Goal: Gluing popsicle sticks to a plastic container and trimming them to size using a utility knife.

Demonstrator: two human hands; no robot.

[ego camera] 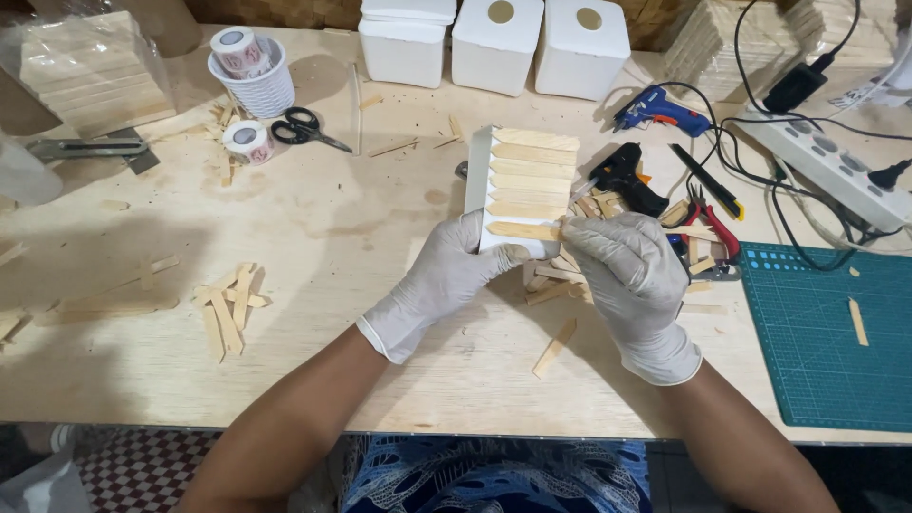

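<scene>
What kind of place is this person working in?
Probably a small craft workshop: glue guns and a green cutting mat lie on a plywood table, and gloved hands hold a white box faced with wooden sticks.

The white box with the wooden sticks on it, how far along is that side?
Done: five pointed sticks lie in rows on the upper face of the white box. In hand: the left hand grips the box's lower edge while the right hand presses a sixth stick in place. Left: a narrow bare white strip below it; the box's left side shows no sticks. Loose sticks lie on the table.
</scene>
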